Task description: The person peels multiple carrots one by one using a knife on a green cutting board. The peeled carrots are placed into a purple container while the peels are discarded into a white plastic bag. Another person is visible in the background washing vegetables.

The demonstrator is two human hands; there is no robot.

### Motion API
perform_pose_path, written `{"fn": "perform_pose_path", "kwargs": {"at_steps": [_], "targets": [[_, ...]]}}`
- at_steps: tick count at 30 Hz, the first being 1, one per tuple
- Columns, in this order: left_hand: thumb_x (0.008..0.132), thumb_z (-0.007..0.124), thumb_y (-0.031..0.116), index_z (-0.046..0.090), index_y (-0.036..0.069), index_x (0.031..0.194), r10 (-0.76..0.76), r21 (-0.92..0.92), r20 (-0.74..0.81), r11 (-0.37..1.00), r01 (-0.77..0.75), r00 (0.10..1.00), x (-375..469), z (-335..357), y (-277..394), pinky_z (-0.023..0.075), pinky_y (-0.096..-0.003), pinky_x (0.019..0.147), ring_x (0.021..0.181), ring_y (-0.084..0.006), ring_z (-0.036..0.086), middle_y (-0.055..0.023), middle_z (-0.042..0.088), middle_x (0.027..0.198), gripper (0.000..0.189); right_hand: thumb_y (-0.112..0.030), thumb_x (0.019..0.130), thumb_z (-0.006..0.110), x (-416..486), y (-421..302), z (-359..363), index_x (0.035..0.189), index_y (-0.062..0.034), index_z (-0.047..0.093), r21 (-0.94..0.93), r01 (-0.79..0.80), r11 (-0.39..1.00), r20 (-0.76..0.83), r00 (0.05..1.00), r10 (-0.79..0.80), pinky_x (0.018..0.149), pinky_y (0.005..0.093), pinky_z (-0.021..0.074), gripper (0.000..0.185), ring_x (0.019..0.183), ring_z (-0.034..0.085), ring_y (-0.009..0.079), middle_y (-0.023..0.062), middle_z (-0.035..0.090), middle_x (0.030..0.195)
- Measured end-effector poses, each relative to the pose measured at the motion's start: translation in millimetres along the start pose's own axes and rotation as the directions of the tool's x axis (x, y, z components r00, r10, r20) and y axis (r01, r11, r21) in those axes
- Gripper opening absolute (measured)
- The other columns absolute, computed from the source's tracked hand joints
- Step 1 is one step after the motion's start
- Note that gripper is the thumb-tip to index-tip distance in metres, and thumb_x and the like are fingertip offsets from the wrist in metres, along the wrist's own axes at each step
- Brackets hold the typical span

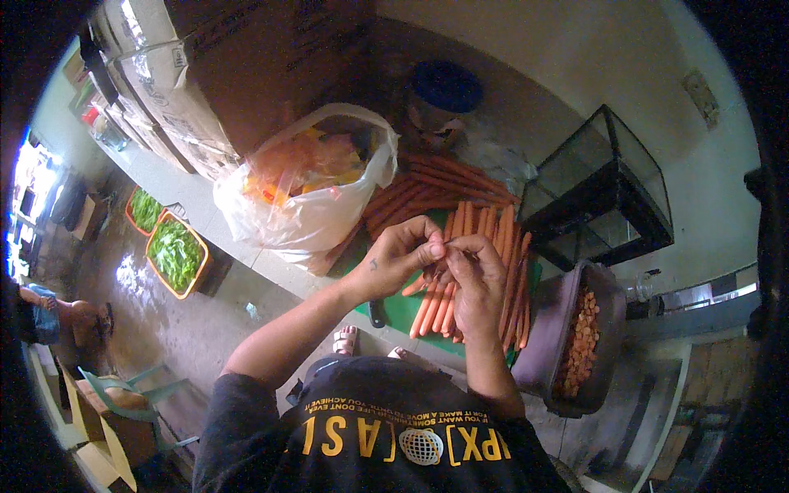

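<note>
My left hand (400, 256) and my right hand (478, 283) meet at the fingertips above a green cutting board (400, 314). Thumbs and forefingers are pinched together; whatever may be between them is too small to make out. Long orange-red sausages (441, 308) lie side by side on the board beneath the hands, partly hidden by them. A further heap of darker long sausages (444, 179) lies behind the board. Near the board's left edge, below my left wrist, shows the black handle of a knife (375, 313).
A white plastic bag (296, 228) with orange and yellow packaging stands left of the board. On the right are a plastic tub (555, 394) of cut pieces (582, 345) and a black-framed glass case (604, 185). Baskets of leafy greens (175, 252) sit on the floor; a person's leg (80, 311) shows far left.
</note>
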State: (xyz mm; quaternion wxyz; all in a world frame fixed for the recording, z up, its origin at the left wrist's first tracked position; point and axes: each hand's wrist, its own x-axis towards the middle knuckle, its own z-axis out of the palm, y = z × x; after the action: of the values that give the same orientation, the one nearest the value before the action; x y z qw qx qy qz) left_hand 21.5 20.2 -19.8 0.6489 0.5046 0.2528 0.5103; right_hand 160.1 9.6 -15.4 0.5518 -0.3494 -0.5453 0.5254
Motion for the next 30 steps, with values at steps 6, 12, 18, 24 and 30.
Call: {"fn": "perform_pose_path", "kwargs": {"at_steps": [6,12,18,24,30], "targets": [[0.078,0.057,0.011,0.05,0.001,0.079,0.209,0.479,0.006,0.858,-0.186,0.978,-1,-1,12,0.0439,-0.0255,0.056,0.065,-0.0124,0.054,-0.0068,0.053,0.069,0.012,-0.005,0.081,0.05,-3,-3,3,0.089,-0.0015,0.048,-0.095,0.073,0.993,-0.023,0.997,-0.075,0.051,0.0194,0.0414,0.009,0.059,0.051,0.0077,0.0032,0.051,0.075],[0.071,0.06,0.005,0.056,0.002,0.081,0.322,0.776,0.106,0.565,-0.281,0.941,-7,-3,35,0.0445,-0.0311,0.057,0.066,-0.024,0.056,-0.011,0.054,0.071,0.011,-0.004,0.08,0.051,-7,-8,2,0.086,-0.0014,0.05,-0.408,0.209,0.889,0.031,0.976,-0.215,0.052,0.0211,0.0403,0.007,0.059,0.05,0.0078,0.0043,0.052,0.072],[0.07,0.06,0.006,0.058,0.003,0.081,0.349,0.806,0.107,0.518,-0.287,0.931,-10,1,38,0.0445,-0.033,0.056,0.067,-0.027,0.055,-0.0121,0.054,0.07,0.012,-0.005,0.079,0.052,-7,-14,3,0.087,-0.0013,0.051,-0.483,0.199,0.853,0.022,0.976,-0.216,0.053,0.0229,0.0399,0.008,0.059,0.049,0.0092,0.0049,0.053,0.07],[0.069,0.06,0.005,0.058,0.004,0.08,0.335,0.816,0.13,0.498,-0.292,0.933,-8,1,38,0.0447,-0.0333,0.056,0.066,-0.0278,0.055,-0.0118,0.054,0.07,0.011,-0.006,0.078,0.055,-3,-25,0,0.086,-0.0003,0.051,-0.372,0.082,0.925,0.063,0.996,-0.063,0.058,0.0255,0.0417,0.011,0.064,0.052,0.0135,0.0084,0.054,0.073],[0.065,0.059,0.004,0.056,0.004,0.079,0.374,0.832,0.258,0.384,-0.401,0.891,-4,-1,44,0.0454,-0.0341,0.056,0.066,-0.0272,0.055,-0.0109,0.054,0.07,0.015,-0.003,0.074,0.056,5,-37,-8,0.08,0.0015,0.054,-0.556,0.232,0.798,0.182,0.971,-0.156,0.067,0.0287,0.0438,0.008,0.073,0.056,0.022,0.0122,0.056,0.08]]}}
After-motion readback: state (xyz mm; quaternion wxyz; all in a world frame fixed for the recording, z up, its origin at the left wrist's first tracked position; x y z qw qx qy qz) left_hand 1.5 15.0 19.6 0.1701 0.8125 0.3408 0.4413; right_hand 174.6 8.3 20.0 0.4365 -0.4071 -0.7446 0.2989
